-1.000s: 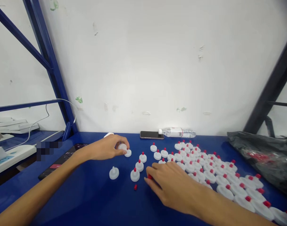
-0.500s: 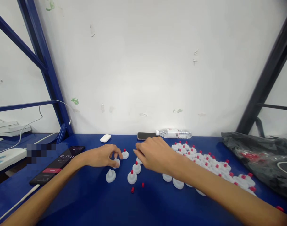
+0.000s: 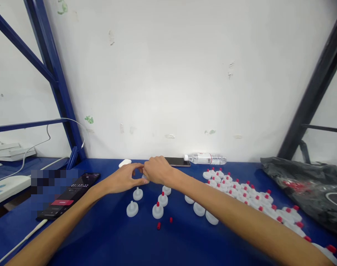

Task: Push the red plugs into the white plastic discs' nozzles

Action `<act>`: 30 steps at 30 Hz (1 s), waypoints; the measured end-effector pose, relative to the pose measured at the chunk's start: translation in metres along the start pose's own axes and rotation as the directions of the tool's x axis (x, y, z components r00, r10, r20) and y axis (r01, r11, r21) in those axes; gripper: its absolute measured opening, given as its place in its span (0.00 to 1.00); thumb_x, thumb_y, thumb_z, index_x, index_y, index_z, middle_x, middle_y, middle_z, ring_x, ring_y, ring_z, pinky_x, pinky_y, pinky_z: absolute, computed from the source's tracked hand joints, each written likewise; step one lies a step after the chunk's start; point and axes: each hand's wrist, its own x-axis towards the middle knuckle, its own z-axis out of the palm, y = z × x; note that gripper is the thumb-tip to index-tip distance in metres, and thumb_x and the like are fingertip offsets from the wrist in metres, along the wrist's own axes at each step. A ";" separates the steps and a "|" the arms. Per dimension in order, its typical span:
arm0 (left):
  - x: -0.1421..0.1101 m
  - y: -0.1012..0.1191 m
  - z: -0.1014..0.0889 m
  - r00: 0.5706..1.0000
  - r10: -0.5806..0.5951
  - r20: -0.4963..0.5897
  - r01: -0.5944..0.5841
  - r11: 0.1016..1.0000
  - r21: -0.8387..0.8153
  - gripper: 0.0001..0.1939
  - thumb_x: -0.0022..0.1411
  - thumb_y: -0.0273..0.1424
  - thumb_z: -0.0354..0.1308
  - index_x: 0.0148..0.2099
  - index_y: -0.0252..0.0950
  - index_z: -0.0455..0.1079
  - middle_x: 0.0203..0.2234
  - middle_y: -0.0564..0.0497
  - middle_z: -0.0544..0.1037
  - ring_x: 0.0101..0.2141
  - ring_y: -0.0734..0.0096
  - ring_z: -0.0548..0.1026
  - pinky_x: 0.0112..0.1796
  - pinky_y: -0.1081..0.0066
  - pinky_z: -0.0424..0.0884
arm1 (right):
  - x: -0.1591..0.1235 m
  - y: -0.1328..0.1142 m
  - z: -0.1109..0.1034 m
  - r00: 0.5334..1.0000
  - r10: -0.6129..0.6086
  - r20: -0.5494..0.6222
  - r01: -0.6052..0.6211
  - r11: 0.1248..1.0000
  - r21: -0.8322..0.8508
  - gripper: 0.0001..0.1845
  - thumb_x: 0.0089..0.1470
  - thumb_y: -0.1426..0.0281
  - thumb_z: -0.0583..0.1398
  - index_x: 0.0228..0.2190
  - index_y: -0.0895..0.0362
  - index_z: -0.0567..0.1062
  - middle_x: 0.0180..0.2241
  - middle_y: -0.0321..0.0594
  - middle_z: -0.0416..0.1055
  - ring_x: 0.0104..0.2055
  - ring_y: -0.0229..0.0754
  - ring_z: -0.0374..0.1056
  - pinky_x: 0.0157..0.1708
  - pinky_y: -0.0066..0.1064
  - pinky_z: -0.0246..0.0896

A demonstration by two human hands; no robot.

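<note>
My left hand [image 3: 127, 178] pinches a white nozzle cap [image 3: 144, 177] between thumb and fingers, a little beyond the other caps. Over its top, my right hand [image 3: 158, 170] has its fingers closed and meets the left fingertips. What the right fingers grip is hidden behind the hand, and so is the cap's tip. Closer to me are two white nozzle caps without red tips, one bare cap [image 3: 137, 194] and another bare cap [image 3: 132, 209]. Right of them stand red-tipped caps [image 3: 157, 210] in a short row. Two loose red tips [image 3: 158, 225] lie in front.
Many red-tipped caps [image 3: 243, 195] spread across the right of the blue table [image 3: 115, 240]. A water bottle [image 3: 204, 159], a dark phone [image 3: 178, 162] and a white case [image 3: 125, 162] lie by the wall. A charging phone [image 3: 71, 194] is left, a black plastic bag [image 3: 301, 192] right.
My left hand has let go of a bare cap and moved to the farther cap, which showed a red tip. My right hand has come left to meet it.
</note>
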 end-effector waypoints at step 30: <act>0.006 0.003 -0.009 0.991 -0.024 -0.128 -0.013 0.959 -0.283 0.19 0.66 0.47 0.61 0.44 0.35 0.77 0.33 0.52 0.77 0.33 0.68 0.74 0.36 0.65 0.73 | -0.120 0.004 -0.092 0.966 0.028 0.256 0.132 0.799 -0.586 0.21 0.70 0.62 0.53 0.24 0.55 0.68 0.22 0.37 0.72 0.23 0.41 0.65 0.25 0.34 0.42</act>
